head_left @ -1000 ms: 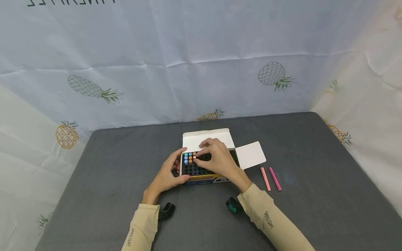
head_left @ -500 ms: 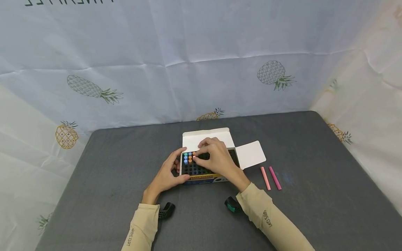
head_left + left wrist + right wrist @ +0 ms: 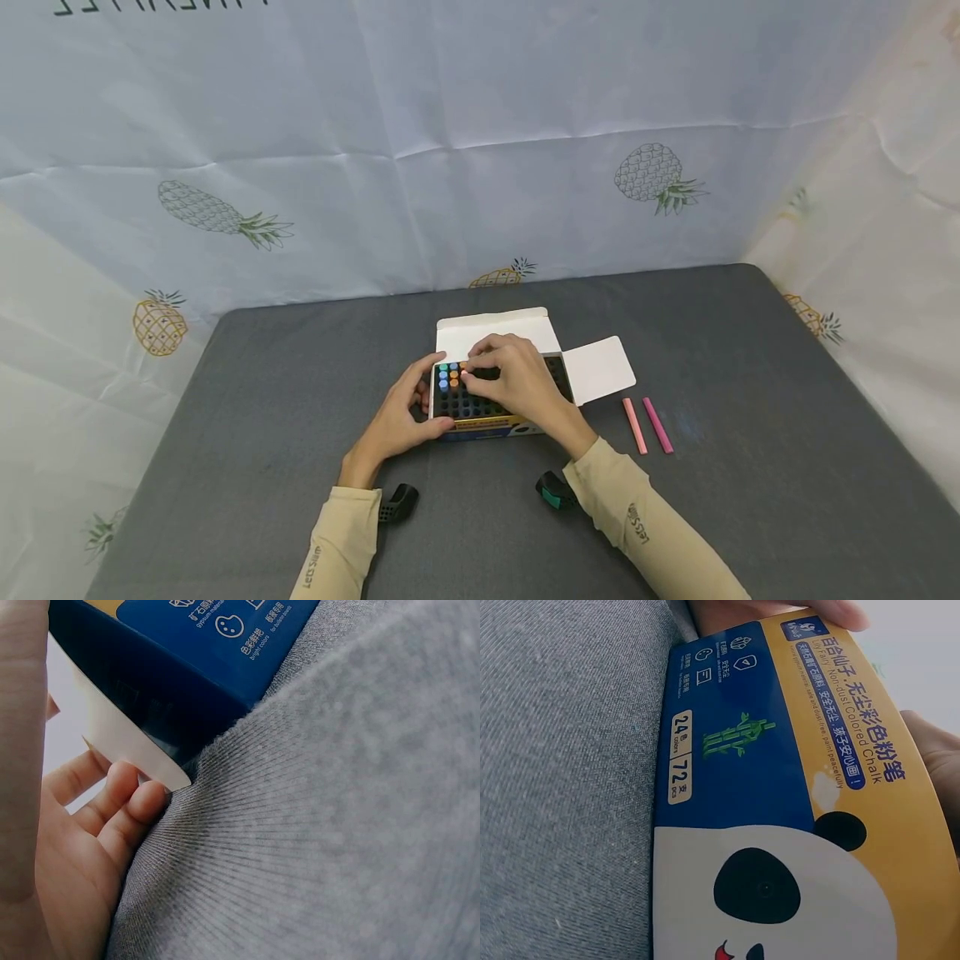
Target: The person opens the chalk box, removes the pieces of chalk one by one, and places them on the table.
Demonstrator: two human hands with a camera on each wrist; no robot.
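Observation:
An open chalk box point(image 3: 497, 423) with a black slotted tray stands at the middle of the grey table point(image 3: 750, 375). Several coloured chalk ends point(image 3: 448, 375) fill its far-left corner. My left hand point(image 3: 405, 412) grips the box's left side, thumb on the front edge. My right hand point(image 3: 510, 379) hovers over the tray, its curled fingertips pinching a chalk stick point(image 3: 464, 376) beside the filled slots. The right wrist view shows the box front with a panda print point(image 3: 780, 847). In the left wrist view the blue box side point(image 3: 187, 660) appears above my fingers point(image 3: 112, 802).
Two pink chalk sticks point(image 3: 633, 426) point(image 3: 657, 425) lie side by side on the table right of the box. The white lid flaps point(image 3: 597, 369) stick out to the back and right. A pineapple-print sheet point(image 3: 480, 150) walls in the back and both sides.
My right hand's fingers have sunk slightly toward the tray, and the pink chalk end at their tips shows less. The left hand and box have stayed still.

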